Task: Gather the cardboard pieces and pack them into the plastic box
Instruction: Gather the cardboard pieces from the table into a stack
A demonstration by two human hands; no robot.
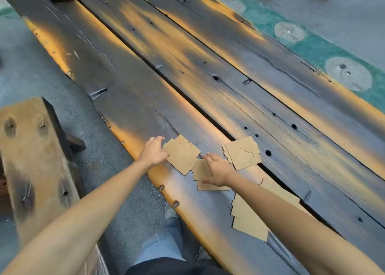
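Both bare hands reach forward over a long table [208,70] of dark, weathered planks streaked with orange. The left hand [153,151] lies with fingers spread and loose, its fingertips touching the left edge of a small stack of cardboard pieces [181,154] marked with curved cut lines; nothing is pinched in it. The right hand [217,170] is flat, palm down, fingers splayed, pressing on a few overlapping cardboard pieces [201,171] that lie just beneath it, not closed around any of them. Just beyond and to the right of that hand sits another stack of cut cardboard [242,153], close to a gap between planks. Nearer the person, under the right forearm, more cardboard pieces [248,220] lie fanned on the plank, partly hidden by the arm. No container shows in this view, so every piece in sight lies loose on the wood. To the left of the left arm stands a pale wooden bench [31,150], and a jeans-clad leg [164,239] shows below.
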